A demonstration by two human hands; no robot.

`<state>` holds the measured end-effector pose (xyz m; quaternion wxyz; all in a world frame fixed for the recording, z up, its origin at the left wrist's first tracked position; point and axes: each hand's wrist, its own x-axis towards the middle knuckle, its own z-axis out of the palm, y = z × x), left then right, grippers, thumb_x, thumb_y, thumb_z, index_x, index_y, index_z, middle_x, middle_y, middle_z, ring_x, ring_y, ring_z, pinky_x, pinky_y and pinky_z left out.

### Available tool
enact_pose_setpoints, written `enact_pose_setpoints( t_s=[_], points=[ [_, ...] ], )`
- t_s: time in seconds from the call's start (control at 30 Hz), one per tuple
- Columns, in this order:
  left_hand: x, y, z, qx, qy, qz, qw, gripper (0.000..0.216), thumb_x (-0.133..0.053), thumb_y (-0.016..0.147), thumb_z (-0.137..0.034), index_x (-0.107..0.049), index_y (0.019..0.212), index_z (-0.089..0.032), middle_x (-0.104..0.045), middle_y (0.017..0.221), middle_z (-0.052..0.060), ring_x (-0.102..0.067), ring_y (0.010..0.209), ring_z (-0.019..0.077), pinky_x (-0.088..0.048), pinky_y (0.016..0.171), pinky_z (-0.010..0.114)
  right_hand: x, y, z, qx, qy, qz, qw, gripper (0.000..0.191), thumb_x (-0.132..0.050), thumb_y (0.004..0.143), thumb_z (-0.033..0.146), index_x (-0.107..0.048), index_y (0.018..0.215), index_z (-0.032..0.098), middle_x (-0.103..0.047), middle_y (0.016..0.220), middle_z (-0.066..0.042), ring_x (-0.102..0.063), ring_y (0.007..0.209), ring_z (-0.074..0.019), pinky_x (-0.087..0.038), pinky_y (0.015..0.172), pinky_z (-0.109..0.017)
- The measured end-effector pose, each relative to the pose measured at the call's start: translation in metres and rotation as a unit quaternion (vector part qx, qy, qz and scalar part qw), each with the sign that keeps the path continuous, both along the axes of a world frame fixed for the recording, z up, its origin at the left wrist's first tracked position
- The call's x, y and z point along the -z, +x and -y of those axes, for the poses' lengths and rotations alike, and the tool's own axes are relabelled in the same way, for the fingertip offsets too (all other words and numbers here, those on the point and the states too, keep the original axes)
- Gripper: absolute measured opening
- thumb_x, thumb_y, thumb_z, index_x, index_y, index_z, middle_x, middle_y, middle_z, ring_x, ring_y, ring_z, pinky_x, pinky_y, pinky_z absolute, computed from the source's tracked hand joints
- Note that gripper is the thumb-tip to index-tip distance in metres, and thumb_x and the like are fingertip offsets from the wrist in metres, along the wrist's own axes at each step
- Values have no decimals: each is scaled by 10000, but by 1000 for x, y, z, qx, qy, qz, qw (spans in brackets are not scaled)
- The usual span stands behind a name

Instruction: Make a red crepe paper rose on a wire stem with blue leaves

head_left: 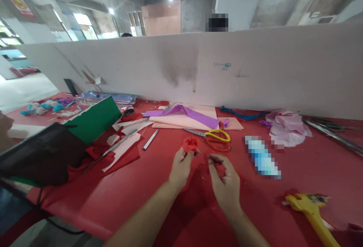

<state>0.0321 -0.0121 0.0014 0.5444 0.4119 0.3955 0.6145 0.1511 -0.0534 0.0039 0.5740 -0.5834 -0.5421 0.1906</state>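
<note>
My left hand [181,165] is closed on a small red crepe-paper flower [190,143], holding it up just above the red table [136,198]. My right hand [224,179] is beside it, a little to the right, with thumb and forefinger pinched on something small and red that I cannot make out. Just beyond both hands lie scissors [215,138] with yellow and orange handles.
Pink and purple paper sheets [187,118] lie behind the scissors, pale pink tissue [286,128] at the right. A yellow glue gun [312,211] sits near the right. Green card [95,120], a black bag [42,156] and scraps fill the left. A white partition wall [255,69] backs the table.
</note>
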Motion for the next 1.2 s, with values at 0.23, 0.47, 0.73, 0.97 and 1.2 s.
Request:
enact_pose_setpoints(
  t_s=[0.23, 0.47, 0.73, 0.97, 1.2],
  points=[
    [-10, -2, 2, 27, 32, -36, 999, 148, -637, 753, -296, -698, 705, -170, -681, 737, 35, -587, 737, 172, -457, 764, 299, 7, -2, 0, -32, -2, -11, 999, 155, -562, 839, 303, -632, 932, 201, -674, 890, -70, -626, 828, -209, -501, 765, -358],
    [-4, 6, 6, 105, -65, 169, 978, 143, -775, 636, -233, -738, 768, -193, -724, 776, 19, -620, 748, 129, -460, 801, 266, 0, -2, 0, -50, -9, -30, 998, 149, -563, 843, 298, -631, 935, 203, -677, 894, -63, -626, 822, -204, -501, 768, -353],
    [-5, 4, 4, 145, -195, 269, 932, 148, -788, 619, -196, -733, 744, -140, -727, 731, 46, -642, 683, 128, -482, 722, 239, 0, -4, -1, -100, -69, -25, 992, 217, -604, 817, 375, -662, 941, 207, -696, 933, -72, -638, 872, -229, -489, 817, -384],
    [-5, 7, 8, 179, -213, 253, 927, 214, -745, 676, -230, -729, 848, -104, -724, 770, 85, -653, 728, 175, -477, 786, 305, 1, -4, -1, -107, -103, -72, 986, 209, -607, 803, 347, -671, 945, 207, -707, 965, -73, -645, 898, -233, -489, 846, -385],
    [-7, 5, 8, 174, -187, 241, 937, 69, -724, 678, -176, -718, 730, -130, -703, 717, 48, -609, 642, 131, -464, 695, 262, -4, -4, -3, -112, -124, -115, 979, 209, -610, 784, 342, -687, 902, 187, -716, 910, -77, -645, 847, -232, -477, 831, -382]
  ],
)
